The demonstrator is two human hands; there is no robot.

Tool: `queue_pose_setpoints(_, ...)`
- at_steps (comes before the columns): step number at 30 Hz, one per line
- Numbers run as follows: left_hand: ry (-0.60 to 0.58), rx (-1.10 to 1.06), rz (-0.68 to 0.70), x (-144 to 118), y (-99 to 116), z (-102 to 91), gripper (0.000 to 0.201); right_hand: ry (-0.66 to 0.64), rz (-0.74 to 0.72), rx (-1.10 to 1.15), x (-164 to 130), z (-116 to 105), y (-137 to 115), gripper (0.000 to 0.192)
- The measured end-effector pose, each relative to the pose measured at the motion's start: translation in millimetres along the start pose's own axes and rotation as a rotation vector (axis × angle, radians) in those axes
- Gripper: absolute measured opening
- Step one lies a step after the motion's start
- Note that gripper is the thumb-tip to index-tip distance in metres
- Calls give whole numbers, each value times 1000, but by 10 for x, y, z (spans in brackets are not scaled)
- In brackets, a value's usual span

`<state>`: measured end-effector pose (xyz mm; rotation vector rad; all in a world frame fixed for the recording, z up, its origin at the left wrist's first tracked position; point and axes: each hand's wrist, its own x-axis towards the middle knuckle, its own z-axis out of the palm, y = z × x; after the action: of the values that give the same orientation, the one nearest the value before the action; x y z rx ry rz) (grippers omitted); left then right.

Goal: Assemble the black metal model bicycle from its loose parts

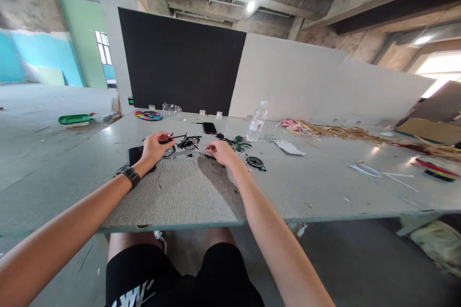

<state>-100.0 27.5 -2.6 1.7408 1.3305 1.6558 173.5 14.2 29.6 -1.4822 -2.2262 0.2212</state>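
Note:
A small black model bicycle (183, 143) stands on the grey table (201, 196). My left hand (155, 147), with a black watch on its wrist, grips the model at its rear end. My right hand (220, 152) rests on the table just right of it, fingers curled over small dark parts; what it holds is hidden. A loose black wheel (255, 161) and green model parts (239, 144) lie to the right of that hand. A dark phone (135, 155) lies partly under my left hand.
A second phone (209, 127), a clear water bottle (257, 122), a paper slip (288, 147) and a colourful paint palette (149, 115) lie farther back. Straw-like strips (345, 132) and tools cover the right side. Black and white boards stand behind the table.

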Motion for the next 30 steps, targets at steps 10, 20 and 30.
queue_pose_setpoints(10, -29, -21, 0, 12, -33, 4, 39, -19, -167, -175, 51, 391, -348, 18)
queue_pose_setpoints(20, -103, 9, 12, 15, -40, 20, 41, -72, -298, -188, 53, 378, -411, 24)
queue_pose_setpoints(30, -193, 0, -14, 8, 5, 34, 45, -47, -295, -90, 51, 360, -416, 22)
